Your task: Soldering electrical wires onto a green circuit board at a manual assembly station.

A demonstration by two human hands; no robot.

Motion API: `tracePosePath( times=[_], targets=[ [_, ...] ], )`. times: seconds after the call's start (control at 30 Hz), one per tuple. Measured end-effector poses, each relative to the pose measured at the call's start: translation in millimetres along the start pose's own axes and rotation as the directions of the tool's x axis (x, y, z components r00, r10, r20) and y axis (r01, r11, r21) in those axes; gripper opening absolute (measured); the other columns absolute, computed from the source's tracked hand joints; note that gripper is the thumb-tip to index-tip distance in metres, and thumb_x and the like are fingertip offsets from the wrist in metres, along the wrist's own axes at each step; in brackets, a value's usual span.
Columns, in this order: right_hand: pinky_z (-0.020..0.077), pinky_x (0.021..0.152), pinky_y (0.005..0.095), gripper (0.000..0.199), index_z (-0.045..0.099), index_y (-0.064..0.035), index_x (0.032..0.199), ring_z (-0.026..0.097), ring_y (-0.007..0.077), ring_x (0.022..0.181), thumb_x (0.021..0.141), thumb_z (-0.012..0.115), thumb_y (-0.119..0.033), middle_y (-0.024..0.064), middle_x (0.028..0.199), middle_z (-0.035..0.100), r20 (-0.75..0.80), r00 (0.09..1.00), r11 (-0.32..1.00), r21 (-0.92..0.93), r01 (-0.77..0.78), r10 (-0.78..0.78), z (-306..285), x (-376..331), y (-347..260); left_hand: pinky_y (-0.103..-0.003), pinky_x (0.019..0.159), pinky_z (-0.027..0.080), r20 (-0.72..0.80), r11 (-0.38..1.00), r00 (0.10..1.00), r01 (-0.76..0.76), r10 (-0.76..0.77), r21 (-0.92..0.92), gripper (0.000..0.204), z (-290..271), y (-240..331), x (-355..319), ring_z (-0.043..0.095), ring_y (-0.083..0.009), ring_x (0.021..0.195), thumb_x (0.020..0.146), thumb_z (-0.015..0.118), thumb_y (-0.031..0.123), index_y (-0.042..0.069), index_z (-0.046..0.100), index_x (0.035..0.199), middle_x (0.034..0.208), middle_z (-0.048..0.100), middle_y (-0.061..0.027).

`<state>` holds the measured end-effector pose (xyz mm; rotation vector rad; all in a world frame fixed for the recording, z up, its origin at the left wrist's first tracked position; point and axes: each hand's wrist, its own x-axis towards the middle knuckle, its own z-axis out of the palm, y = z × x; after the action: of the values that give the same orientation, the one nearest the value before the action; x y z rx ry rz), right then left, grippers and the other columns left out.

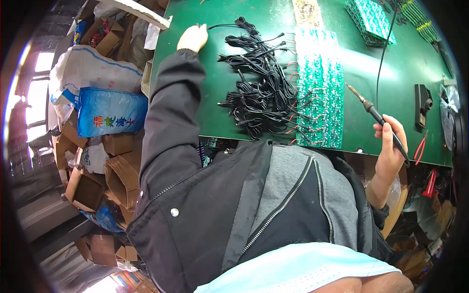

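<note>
My left hand point(193, 38) is stretched to the far left edge of the green table, fingers closed on the end of a black cable point(222, 25). That cable runs right to a pile of bundled black cables point(264, 83). My right hand point(391, 141) grips a soldering iron point(373, 112) by its dark handle, the metal tip pointing up and left, apart from the boards. Between the hands lies a panel of green circuit boards point(320, 83). Red and black wire ends from the pile reach its left side and lower part.
A stack of green boards point(371, 22) lies at the far right. A black holder point(422, 106) and red-handled pliers point(420, 147) are near the right edge. The iron's cord point(381, 63) crosses the table point(273, 14). Cardboard boxes point(124, 178) and a blue package point(112, 112) stand at left.
</note>
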<state>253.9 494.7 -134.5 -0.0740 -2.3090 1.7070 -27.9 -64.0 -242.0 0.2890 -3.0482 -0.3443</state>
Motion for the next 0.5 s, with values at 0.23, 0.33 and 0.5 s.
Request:
tracePosePath(
  times=[0.23, 0.33, 0.5],
  targets=[
    [0.0519, 0.078, 0.0236, 0.022, 0.067, 0.0049, 0.119, 0.065, 0.0106, 0.084, 0.103, 0.062, -0.009, 0.0085, 0.096, 0.072, 0.012, 1.0, 0.999, 0.019, 0.027, -0.028, 15.0, -5.0, -21.5, -0.038, 0.079, 0.056, 0.034, 0.988, 0.997, 0.08, -0.076, -0.136, 0.052, 22.8, 16.7, 76.2, 0.068, -0.027, 0.087, 0.09, 0.07, 0.043, -0.006, 0.072, 0.107, 0.089, 0.071, -0.0159],
    [0.0507, 0.077, 0.0243, 0.022, 0.067, 0.0041, 0.119, 0.063, 0.0105, 0.083, 0.103, 0.062, -0.011, 0.0078, 0.093, 0.072, -0.038, 0.999, 0.999, -0.034, -0.004, 0.003, 7.6, -9.2, -19.8, -0.038, 0.078, 0.058, 0.353, 0.755, 0.915, 0.372, -0.198, -0.54, 0.044, 17.7, 35.6, 96.3, 0.071, -0.0257, 0.088, 0.09, 0.068, 0.043, 0.0, 0.073, 0.101, 0.096, 0.073, -0.0156],
    [0.0497, 0.076, 0.0251, 0.022, 0.067, 0.0032, 0.118, 0.061, 0.0106, 0.081, 0.104, 0.06, -0.012, 0.0074, 0.092, 0.072, -0.078, 0.997, 0.998, -0.057, -0.032, 0.028, 7.3, -3.6, -19.1, -0.035, 0.075, 0.058, 0.338, 0.31, 0.939, 0.339, -0.058, -0.888, 0.026, 9.2, 39.6, 93.5, 0.068, -0.0196, 0.083, 0.103, 0.059, 0.027, 0.004, 0.069, 0.096, 0.089, 0.068, -0.0069]
  ],
)
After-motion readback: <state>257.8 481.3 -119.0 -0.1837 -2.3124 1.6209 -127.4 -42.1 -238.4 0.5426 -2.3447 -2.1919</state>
